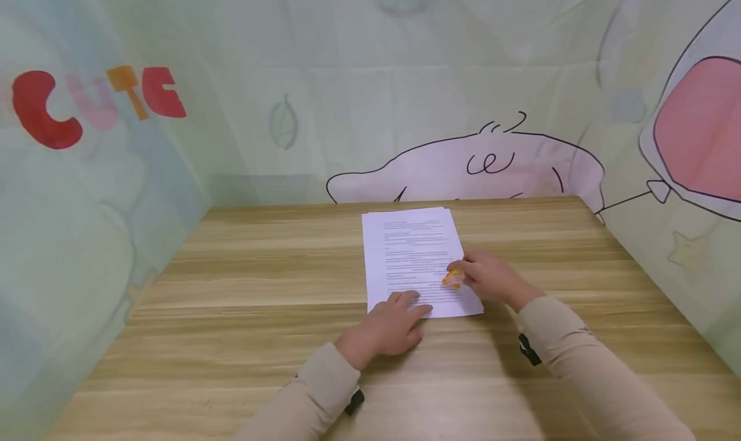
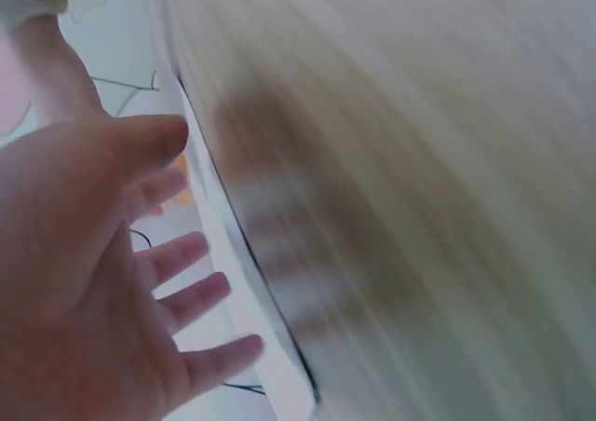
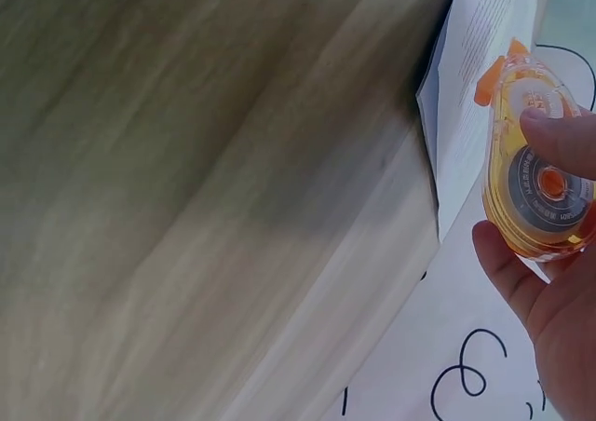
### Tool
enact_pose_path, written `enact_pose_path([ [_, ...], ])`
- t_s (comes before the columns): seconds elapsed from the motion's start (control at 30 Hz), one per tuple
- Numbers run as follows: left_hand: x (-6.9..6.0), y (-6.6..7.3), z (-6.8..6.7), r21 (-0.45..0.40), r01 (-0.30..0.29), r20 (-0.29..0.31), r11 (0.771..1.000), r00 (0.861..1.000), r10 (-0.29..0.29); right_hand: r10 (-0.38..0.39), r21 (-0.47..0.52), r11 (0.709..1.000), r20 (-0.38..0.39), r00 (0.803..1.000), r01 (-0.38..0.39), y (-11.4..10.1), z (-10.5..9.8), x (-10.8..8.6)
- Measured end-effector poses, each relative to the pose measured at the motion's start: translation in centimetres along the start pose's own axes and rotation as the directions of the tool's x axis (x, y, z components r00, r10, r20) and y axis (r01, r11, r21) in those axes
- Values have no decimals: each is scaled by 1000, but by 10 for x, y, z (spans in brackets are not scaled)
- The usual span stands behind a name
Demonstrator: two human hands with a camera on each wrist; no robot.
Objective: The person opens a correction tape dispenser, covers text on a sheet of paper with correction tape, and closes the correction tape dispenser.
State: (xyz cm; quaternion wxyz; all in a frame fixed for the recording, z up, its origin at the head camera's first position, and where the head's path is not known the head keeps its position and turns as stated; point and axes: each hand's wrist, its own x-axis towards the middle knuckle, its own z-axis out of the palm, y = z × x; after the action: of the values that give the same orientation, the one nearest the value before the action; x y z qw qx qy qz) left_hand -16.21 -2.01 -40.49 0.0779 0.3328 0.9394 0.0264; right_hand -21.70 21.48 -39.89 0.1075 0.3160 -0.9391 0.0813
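Note:
A stack of printed paper (image 1: 413,254) lies on the wooden table, its sheets slightly uneven at the edges. Spread fingers of my left hand (image 1: 390,325) rest on the lower left part of the top sheet; the left wrist view shows the same hand (image 2: 102,263) with straight, parted fingers. Over the right side of the page, my right hand (image 1: 489,275) holds a correction tape dispenser (image 1: 453,278). Seen closer in the right wrist view, the correction tape (image 3: 540,160) has a clear orange-yellow case, a dark round reel and an orange tip. My thumb presses on its case.
The wood-grain table (image 1: 260,280) extends on all sides of the paper. Behind it hangs a pale cloth (image 1: 370,74) with cartoon drawings, and more printed cloth stands at the left and right. Dark straps sit at both wrists.

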Motion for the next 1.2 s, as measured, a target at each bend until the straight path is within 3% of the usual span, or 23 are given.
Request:
enact_pose_path([
  [0.1, 1, 6, 0, 25, -23, 29, 999, 999, 23, -17, -26, 1000, 8, 1000, 17, -4, 1, 4],
  [0.3, 1, 13, 2, 41, -5, 80, 999, 997, 2, -26, -67, 997, 68, 997, 31, -15, 5, 13],
  [0.67, 4, 14, 4, 44, -10, 79, 999, 997, 7, -59, -92, 994, 71, 996, 66, -19, 13, 16],
  [0.93, 4, 15, 0, 31, -3, 95, 1000, 996, 0, -118, -204, 969, 115, 986, 139, -24, 7, 16],
  [1.2, 2, 16, -2, 27, 10, 77, 1000, 997, -12, -111, -208, 967, 166, 980, 145, -25, 4, 18],
])
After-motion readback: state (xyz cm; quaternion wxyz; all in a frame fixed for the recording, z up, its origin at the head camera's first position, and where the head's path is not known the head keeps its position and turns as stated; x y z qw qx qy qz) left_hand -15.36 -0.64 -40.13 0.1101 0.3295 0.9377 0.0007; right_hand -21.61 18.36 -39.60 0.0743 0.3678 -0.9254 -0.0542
